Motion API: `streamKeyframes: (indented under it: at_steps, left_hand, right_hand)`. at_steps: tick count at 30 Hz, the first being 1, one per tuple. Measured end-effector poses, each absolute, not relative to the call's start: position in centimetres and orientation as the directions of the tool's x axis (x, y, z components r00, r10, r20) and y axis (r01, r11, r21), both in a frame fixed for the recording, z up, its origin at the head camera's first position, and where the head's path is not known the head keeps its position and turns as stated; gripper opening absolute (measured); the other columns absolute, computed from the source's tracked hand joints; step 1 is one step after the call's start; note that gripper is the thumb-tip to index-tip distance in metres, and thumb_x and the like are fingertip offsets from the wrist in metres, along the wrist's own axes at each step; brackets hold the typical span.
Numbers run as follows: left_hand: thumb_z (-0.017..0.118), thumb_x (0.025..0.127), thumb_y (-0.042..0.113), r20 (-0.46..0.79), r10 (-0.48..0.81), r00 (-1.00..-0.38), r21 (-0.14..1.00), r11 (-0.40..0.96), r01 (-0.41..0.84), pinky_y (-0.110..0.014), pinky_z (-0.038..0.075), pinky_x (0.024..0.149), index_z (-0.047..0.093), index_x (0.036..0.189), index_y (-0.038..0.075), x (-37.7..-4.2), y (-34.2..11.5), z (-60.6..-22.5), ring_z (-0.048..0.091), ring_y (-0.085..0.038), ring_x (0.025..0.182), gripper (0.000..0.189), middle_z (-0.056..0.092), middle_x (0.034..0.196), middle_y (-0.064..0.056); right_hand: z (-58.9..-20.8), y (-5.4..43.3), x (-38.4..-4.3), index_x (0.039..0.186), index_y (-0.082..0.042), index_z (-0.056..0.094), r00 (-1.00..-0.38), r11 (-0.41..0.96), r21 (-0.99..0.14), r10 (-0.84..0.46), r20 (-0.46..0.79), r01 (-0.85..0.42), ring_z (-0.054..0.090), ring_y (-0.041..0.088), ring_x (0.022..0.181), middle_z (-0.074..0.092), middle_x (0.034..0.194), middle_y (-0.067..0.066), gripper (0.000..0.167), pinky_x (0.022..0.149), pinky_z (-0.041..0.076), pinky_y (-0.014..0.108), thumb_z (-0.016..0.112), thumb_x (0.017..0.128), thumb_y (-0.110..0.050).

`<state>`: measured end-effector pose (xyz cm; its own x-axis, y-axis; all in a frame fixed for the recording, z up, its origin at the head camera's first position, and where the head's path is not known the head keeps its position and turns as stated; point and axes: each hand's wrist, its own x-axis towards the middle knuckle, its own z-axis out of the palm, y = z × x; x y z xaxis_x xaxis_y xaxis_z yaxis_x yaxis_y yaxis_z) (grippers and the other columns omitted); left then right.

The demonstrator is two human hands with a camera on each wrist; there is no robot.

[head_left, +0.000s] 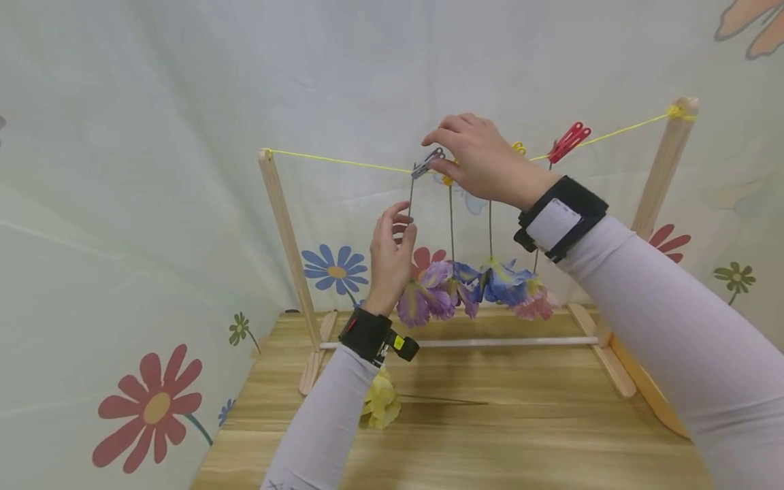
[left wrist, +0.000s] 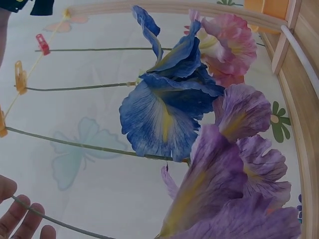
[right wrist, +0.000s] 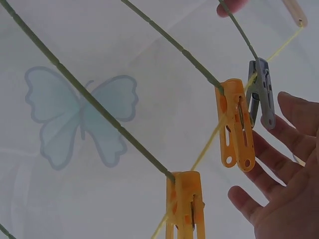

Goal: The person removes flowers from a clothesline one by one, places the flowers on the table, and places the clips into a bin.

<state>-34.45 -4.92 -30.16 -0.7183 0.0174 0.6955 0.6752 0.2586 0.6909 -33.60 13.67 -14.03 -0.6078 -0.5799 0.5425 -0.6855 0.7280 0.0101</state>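
Head view: a yellow string (head_left: pixel 343 161) is tied to the tops of a left post (head_left: pixel 290 252) and a right post (head_left: pixel 664 163), so room is left below it; four stems (head_left: pixel 451 221) are held to it by pegs, so the flowers are hung head down near the back edge of the table (head_left: pixel 490 449), likely so nothing gets squashed; nearest the string's left end, a grey peg (head_left: pixel 427 164) is clipped on string and stem together; orange pegs (right wrist: pixel 234 124) are set next, then a red peg (head_left: pixel 569 143) towards the right end; purple flowers (head_left: pixel 415 306), a blue flower (head_left: pixel 505 282) and a pink flower (head_left: pixel 534 304) are hung below.

The right hand (head_left: pixel 480 160) is held up just beside the grey peg, its fingers and thumb apart, with no squeeze seen; the left hand (head_left: pixel 392 255) is held lower, by that peg's stem, its fingers loosely bent and apart; whether the stem is touched cannot be told; perhaps it is put there to stop a swing.

A yellow flower (head_left: pixel 382 401) is laid nearer the table's left edge; a white rod (head_left: pixel 490 342) is set low between the posts, likely for steadiness.
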Motion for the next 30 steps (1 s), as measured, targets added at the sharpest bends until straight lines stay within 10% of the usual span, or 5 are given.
streamKeyframes:
  at_steps: [9,30]
  left_hand:
    - [0.051,0.108,0.006,0.716,0.019,-0.698,0.662,0.301,0.686,-0.037,0.052,0.091,0.054,0.146,0.011,-34.6,-4.3,-30.4,0.062,-0.027,0.108,0.038,0.062,0.118,-0.012]
    - [0.054,0.107,0.000,0.756,-0.014,-0.654,0.626,0.304,0.718,-0.040,0.054,0.091,0.058,0.141,0.008,-34.1,-3.7,-29.3,0.064,-0.027,0.104,0.036,0.064,0.113,-0.013]
  right_hand:
    - [-13.6,13.5,-33.4,0.135,0.002,0.064,-0.690,0.779,0.025,-0.569,0.447,-0.626,0.048,0.043,0.126,0.063,0.127,0.022,0.031,0.111,0.033,0.061,0.052,0.109,-0.009]
    - [-13.9,14.3,-34.4,0.104,0.007,0.070,-0.595,0.738,-0.113,-0.432,0.678,-0.665,0.049,0.039,0.106,0.066,0.099,0.023,0.014,0.105,0.032,0.055,0.058,0.097,0.010]
